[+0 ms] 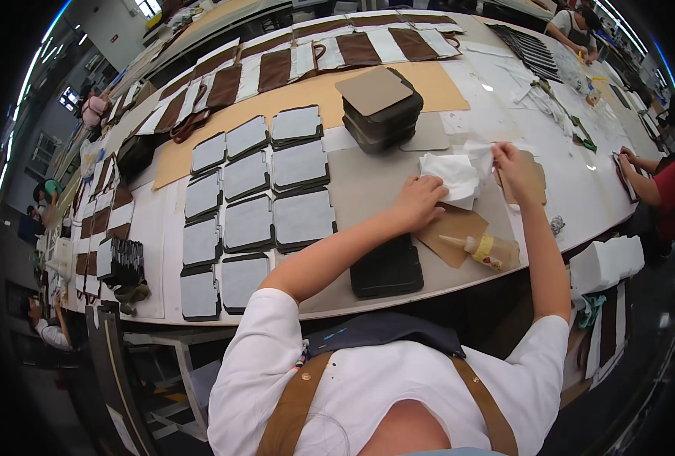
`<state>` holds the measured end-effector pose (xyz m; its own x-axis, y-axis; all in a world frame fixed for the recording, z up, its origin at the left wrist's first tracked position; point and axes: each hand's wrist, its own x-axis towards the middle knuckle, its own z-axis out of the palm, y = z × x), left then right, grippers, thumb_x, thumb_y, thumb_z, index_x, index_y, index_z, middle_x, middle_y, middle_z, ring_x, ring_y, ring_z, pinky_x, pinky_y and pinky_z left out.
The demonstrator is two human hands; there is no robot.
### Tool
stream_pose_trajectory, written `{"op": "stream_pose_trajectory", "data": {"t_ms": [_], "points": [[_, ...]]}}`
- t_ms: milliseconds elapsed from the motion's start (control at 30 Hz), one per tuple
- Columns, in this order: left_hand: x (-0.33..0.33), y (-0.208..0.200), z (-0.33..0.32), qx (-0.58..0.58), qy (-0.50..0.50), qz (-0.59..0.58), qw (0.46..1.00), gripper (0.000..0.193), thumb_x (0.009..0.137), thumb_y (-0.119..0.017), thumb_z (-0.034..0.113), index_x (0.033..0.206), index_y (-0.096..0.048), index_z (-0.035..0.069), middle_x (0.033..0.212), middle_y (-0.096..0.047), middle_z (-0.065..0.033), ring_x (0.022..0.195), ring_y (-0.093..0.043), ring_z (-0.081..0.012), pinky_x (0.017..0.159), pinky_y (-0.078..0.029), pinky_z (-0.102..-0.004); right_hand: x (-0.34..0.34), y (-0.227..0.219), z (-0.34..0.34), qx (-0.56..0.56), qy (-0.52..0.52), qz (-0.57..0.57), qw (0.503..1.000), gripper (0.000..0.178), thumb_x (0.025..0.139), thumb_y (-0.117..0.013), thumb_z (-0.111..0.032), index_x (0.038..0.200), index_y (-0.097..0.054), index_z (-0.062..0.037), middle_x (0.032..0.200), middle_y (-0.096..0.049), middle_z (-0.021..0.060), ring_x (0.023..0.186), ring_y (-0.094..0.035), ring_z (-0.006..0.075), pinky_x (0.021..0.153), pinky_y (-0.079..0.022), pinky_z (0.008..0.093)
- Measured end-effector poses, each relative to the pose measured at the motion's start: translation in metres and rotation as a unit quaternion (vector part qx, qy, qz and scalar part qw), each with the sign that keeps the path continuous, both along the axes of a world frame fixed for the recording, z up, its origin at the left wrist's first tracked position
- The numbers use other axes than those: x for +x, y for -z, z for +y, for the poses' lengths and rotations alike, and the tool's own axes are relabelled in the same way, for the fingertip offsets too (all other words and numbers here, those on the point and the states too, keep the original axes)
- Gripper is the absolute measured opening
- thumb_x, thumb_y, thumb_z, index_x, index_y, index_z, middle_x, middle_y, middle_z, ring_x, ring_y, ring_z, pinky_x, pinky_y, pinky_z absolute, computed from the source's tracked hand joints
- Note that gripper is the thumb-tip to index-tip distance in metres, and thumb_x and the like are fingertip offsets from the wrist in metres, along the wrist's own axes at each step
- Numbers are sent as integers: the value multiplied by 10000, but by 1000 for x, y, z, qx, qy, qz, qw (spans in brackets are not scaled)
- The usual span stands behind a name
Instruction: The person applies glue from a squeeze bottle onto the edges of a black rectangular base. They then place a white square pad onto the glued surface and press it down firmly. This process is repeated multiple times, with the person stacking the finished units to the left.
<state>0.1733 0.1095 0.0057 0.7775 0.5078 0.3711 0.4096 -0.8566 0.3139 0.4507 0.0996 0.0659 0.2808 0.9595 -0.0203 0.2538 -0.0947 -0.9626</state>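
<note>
My left hand (pixel 419 202) rests with its fingers on a small pile of thin white sheets (pixel 455 181), pressing on the near left side. My right hand (pixel 516 173) is closed, thumb and fingers pinching a thin white sheet (pixel 480 150) at the pile's right. Beneath my right hand lies a tan board (pixel 533 181). Nearer me, a squeeze bottle (pixel 494 252) with a yellow label lies on its side, nozzle pointing left, beside a brown card (pixel 450 234). A stack of black panels (pixel 387 269) sits at the table's front edge, below my left forearm.
Several grey-faced, black-edged panels (pixel 248 176) lie in rows on the left. Behind my hands stands a tall black stack (pixel 383 121) topped by a beige board (pixel 374 94). Brown and white pieces (pixel 276 70) line the far side. A person in red (pixel 668 186) works at the right.
</note>
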Motion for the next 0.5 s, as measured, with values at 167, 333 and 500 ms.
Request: {"op": "stream_pose_trajectory", "data": {"t_ms": [167,333,500], "points": [[8,-10,6,-26,-8,-38,999,344,884,-707,341,1127,-665,102,1208,-618,-90,1227,-523,-282,1046,-371,-449,41,-41,-3,237,26,130,963,219,1034,-589,-248,1046,-611,-30,957,-644,-1,857,-605,82,817,-496,240],[-5,-60,17,-441,62,-305,842,468,993,-570,509,1179,-677,93,1151,-673,-63,1095,-613,-214,1007,-432,-369,-46,-89,-58,179,-155,-98,967,112,1005,-606,-134,994,-555,-34,925,-590,4,842,-544,96,786,-462,253],[-45,-112,-13,-598,16,-293,746,404,1065,-503,364,1197,-680,25,1091,-687,-52,1022,-604,-86,921,-467,-272,-116,-86,-89,190,-234,-289,909,175,901,-681,-19,1029,-561,-16,942,-544,60,820,-549,171,797,-469,280]]}}
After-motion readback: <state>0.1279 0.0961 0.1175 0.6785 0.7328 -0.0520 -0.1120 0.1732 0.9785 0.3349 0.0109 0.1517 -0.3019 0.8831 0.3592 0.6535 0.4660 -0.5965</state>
